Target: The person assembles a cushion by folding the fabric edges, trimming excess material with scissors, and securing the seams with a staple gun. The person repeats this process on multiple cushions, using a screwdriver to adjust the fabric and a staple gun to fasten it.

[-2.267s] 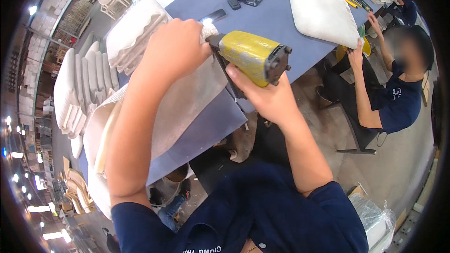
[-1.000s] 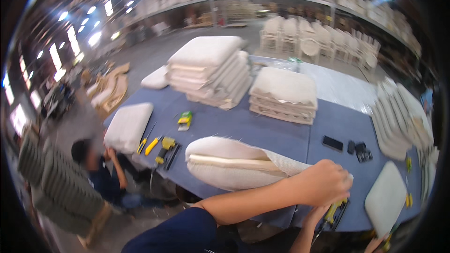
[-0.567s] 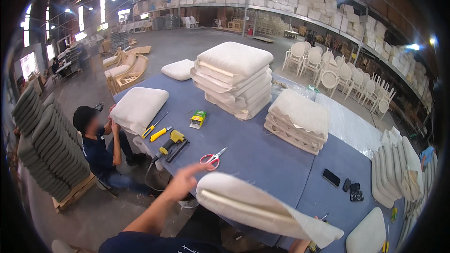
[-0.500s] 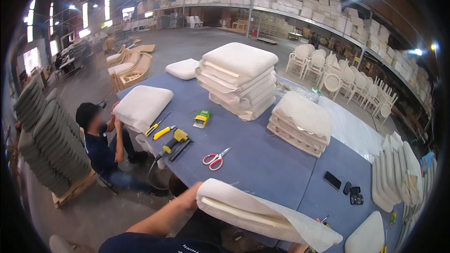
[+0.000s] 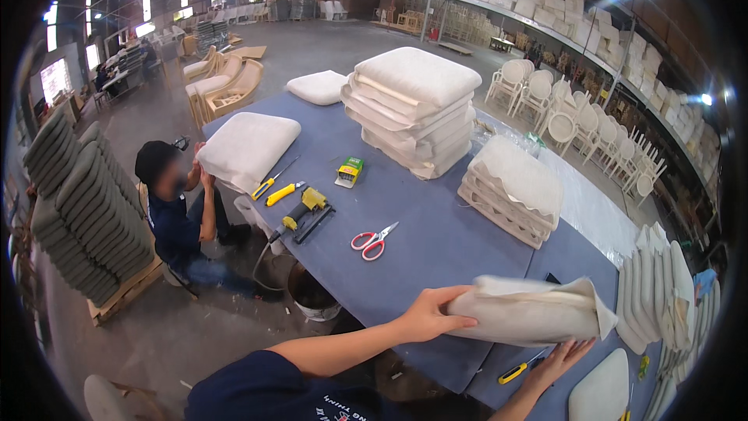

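Observation:
Over the near right part of the table, I hold an off-white, fabric-covered seat cushion [image 5: 538, 321] tilted on edge; its cloth stands up loosely along the top and right end. My left hand [image 5: 438, 313] grips its left end, thumb in front. Against its lower right edge are the fingers of my right hand [image 5: 562, 360], supporting it. Beside my right wrist lies a yellow-handled screwdriver [image 5: 514, 373]. Red-handled scissors [image 5: 374, 243] rest left of the cushion, with a yellow-and-black staple gun [image 5: 312, 204] beyond them.
Cushion stacks stand at the table's back [image 5: 413, 109] and right [image 5: 510, 203]. A yellow utility knife [image 5: 284, 194] and a small green-yellow box [image 5: 350, 171] lie at left. A seated co-worker [image 5: 175, 210] handles another cushion [image 5: 253, 144]. A bucket [image 5: 313, 308] stands below the table edge.
The cushion has swung up and right from the table's near edge, turning over and partly hiding the phone. My left hand moved right with it; my right hand has come into clear view.

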Action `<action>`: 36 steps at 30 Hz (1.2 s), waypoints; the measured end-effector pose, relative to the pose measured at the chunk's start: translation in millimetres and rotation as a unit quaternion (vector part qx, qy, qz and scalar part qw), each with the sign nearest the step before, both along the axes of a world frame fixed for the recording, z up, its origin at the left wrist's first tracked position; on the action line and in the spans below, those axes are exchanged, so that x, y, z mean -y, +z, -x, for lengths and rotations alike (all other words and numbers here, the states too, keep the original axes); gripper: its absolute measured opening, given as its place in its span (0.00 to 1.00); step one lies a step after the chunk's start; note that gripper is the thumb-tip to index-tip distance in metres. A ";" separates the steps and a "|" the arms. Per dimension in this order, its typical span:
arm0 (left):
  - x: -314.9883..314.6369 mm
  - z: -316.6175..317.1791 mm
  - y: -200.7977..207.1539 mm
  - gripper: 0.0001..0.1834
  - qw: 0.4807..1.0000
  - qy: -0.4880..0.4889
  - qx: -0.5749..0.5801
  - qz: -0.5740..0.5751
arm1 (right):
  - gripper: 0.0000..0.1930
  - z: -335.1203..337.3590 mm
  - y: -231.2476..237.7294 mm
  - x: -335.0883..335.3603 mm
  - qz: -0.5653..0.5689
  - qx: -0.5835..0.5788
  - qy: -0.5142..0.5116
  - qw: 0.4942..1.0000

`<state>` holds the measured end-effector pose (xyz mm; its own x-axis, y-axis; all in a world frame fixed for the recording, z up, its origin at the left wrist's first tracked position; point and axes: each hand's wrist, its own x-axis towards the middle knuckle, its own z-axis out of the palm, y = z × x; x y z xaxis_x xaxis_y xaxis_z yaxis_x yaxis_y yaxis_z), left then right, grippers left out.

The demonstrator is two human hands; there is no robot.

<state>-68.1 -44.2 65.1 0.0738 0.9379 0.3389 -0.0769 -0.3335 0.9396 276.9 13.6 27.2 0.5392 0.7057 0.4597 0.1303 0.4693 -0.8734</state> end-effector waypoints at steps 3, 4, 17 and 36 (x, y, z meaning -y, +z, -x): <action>-6.7 -21.6 10.4 0.35 0.999 0.003 -0.014 -0.052 | 0.40 31.1 23.1 15.0 -0.005 0.072 -0.028 0.997; -5.4 -22.8 12.5 0.35 0.998 0.013 -0.016 -0.052 | 0.40 33.4 26.4 19.1 -0.002 0.094 -0.026 0.995; -13.1 -19.7 -5.3 0.32 0.999 0.031 0.026 -0.013 | 0.18 139.1 169.8 -19.5 -0.279 0.467 0.074 0.836; -34.4 21.1 74.9 0.10 0.987 0.144 -0.060 -0.027 | 0.08 138.1 161.9 -61.6 -0.248 0.439 0.253 0.826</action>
